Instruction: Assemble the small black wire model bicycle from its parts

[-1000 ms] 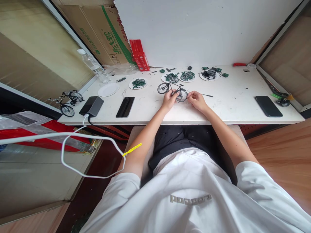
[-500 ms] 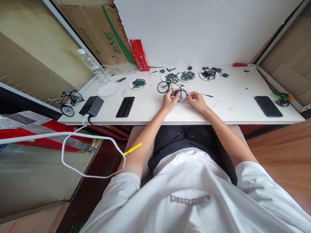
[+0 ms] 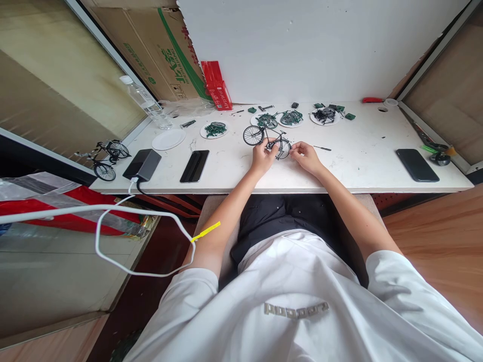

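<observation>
My left hand (image 3: 263,157) is closed around the middle of a small black model bicycle (image 3: 272,137), held a little above the white table. One spoked wheel (image 3: 253,135) sticks out to the left of this hand, the other wheel (image 3: 284,149) to its right. My right hand (image 3: 306,156) is closed in a pinch at the right wheel's outer edge, its fingertips against the rim. Whether a small part is also between those fingertips is hidden. Just right of this hand lies a thin dark rod-like tool (image 3: 322,148).
Behind the hands, white plates (image 3: 214,134) hold green and black small parts. A second model bicycle (image 3: 106,158) stands at the left, near a dark box with cables (image 3: 143,164). Phones lie left (image 3: 194,166) and right (image 3: 417,165). A white cable (image 3: 151,274) loops before my left arm.
The model bicycle's left wheel has shifted very slightly left and down. Both hands keep nearly the same place and grip.
</observation>
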### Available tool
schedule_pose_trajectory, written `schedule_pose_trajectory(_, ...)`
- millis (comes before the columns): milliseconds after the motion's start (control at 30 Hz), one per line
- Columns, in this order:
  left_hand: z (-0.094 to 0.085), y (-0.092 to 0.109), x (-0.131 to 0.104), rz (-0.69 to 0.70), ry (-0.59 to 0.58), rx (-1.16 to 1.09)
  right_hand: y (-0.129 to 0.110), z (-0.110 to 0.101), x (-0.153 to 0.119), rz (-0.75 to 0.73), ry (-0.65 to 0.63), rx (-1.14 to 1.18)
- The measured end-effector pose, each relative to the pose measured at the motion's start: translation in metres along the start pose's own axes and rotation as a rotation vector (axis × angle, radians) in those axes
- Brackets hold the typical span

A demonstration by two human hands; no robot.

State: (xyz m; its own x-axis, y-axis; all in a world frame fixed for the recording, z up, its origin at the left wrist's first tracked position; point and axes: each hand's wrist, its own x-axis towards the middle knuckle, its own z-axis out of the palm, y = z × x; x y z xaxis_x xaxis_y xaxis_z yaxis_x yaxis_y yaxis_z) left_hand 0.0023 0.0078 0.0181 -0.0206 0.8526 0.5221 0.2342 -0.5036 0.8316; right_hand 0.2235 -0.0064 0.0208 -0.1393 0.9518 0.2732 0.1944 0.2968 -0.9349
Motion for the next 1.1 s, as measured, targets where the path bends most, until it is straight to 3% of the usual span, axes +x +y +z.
schedule_pose_trajectory(433, 0.002, -0.013, 0.003, 0.039, 0.026, -0.013, -0.002, 0.002, -0.001, -0.008, -0.021, 0.005)
schedule_pose_trajectory(767, 0.005, -0.033, 0.005, -0.022, -0.089, -0.175, -0.004, 0.000, -0.002, 0.033, -0.007, 0.054)
schedule_pose_trajectory(1100, 0.008, -0.032, 0.007, -0.058, -0.110, -0.254, 0.000, 0.001, 0.001, 0.029, 0.012, 0.101)
